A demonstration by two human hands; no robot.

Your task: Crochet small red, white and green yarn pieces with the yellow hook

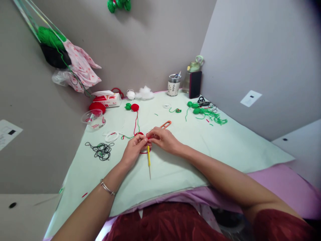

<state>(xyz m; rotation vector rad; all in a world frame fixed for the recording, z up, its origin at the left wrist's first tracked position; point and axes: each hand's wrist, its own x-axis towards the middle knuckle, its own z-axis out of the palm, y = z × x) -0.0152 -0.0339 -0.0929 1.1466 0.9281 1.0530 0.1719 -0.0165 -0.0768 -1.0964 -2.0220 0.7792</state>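
Note:
My left hand point(134, 149) is closed, with thumb and index pinching a small piece of red crochet work point(138, 134). Fingertip to fingertip with it, my right hand point(164, 140) pinches red yarn point(148, 136). A yellow-handled crochet hook point(148, 155) points down toward me from between the hands; its upper end is hidden by the fingers. Red yarn runs away from the hands to a red ball point(134, 107), beside a small green bundle point(128, 106). Just past my right hand lies an orange slotted tool point(166, 124).
Left of my hands are tangled dark cord point(102, 151), a white coil point(111, 136), a clear plastic tub point(96, 122) and a tissue box point(107, 99). White stuffing point(144, 93), a pen can point(174, 85), a phone point(195, 84) and green yarn pieces point(213, 115) lie farther back.

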